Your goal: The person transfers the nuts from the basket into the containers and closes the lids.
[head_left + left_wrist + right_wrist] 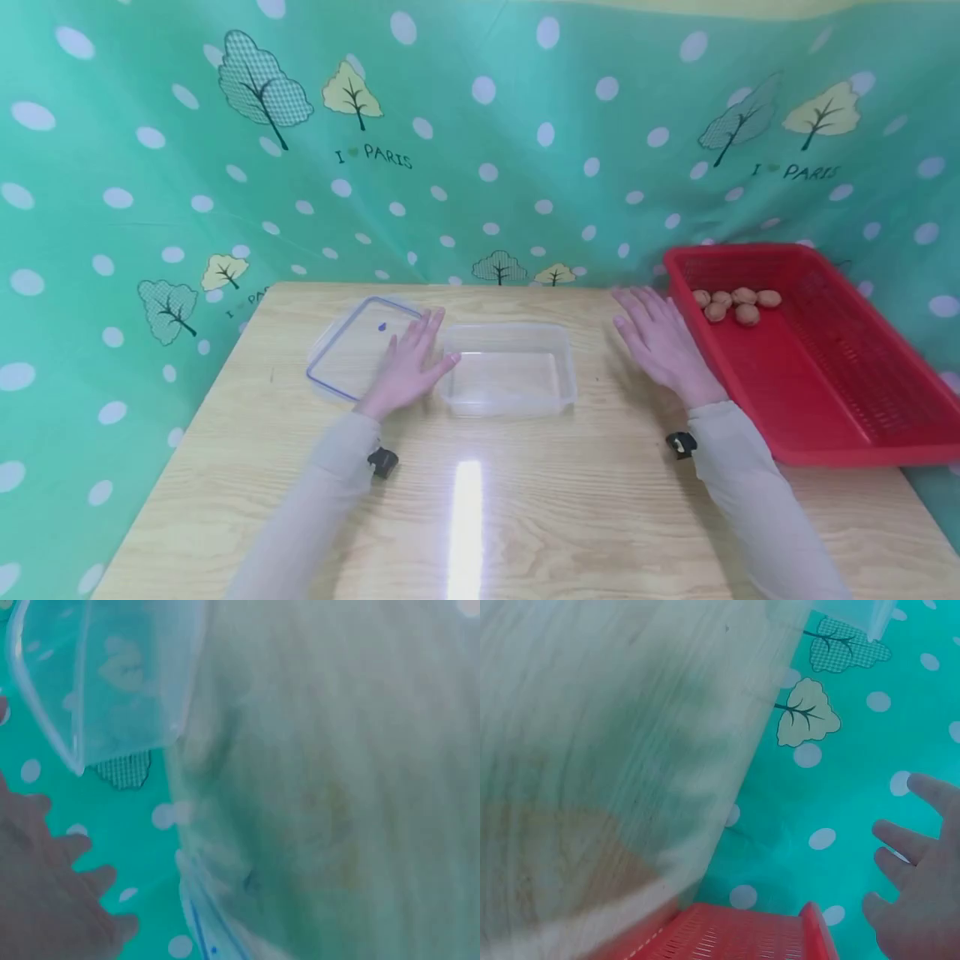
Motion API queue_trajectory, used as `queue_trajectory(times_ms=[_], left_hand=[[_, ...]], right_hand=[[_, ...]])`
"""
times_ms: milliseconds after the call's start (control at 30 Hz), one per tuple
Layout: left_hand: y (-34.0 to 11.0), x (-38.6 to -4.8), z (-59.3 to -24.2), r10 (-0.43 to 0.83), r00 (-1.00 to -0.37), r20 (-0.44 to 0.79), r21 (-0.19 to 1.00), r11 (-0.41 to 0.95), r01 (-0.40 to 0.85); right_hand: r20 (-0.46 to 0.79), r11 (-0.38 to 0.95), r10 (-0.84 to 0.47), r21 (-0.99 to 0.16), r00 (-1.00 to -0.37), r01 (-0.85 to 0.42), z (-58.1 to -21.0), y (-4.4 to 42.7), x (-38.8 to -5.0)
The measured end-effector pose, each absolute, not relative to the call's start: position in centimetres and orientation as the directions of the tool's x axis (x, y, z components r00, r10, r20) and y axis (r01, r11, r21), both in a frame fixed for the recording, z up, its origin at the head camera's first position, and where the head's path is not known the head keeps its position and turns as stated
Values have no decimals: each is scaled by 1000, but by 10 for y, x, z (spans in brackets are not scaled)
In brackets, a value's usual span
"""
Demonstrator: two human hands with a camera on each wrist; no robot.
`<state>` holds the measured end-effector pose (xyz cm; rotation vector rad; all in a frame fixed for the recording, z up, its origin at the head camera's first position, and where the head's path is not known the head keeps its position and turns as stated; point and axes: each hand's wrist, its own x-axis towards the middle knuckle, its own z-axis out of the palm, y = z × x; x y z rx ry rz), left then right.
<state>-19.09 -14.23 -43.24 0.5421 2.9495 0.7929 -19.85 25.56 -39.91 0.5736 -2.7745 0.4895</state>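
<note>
My left hand (408,367) reaches over the table with its fingers spread, between a clear lid with a blue seal (337,367) and a clear plastic container (510,409). Part of the lid is hidden behind that hand; whether it touches either thing I cannot tell. The container stands open at the top, nothing visible inside. Fingers extended, my right hand (663,346) is just left of a red plastic basket (817,457) and holds nothing. Several walnuts (744,297) lie in the basket's far left corner. In the right wrist view the hand (922,877) also shows its fingers apart.
A wooden table (570,500) carries everything, with a bright light reflection near its front middle. Behind it hangs a green polka-dot cloth (487,217) with printed trees, also running along the left side. The basket's tall rim borders the right side.
</note>
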Motion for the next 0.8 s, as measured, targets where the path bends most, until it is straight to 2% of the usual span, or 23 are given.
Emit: queue_trajectory(times_ms=[167, 367, 800], left_hand=[[-134, -188, -434, 422, -906, -20, 577, 745, 334], [-130, -188, -438, 456, -886, -82, 715, 647, 267], [-113, -201, -450, 468, -883, -41, 779, 568, 265]], right_hand=[[376, 851, -347, -259, -859, -457, -400, 257, -195], [349, 825, -346, -329, -871, -460, -384, 252, -186], [317, 679, -382, -541, -868, -496, -321, 251, -161]])
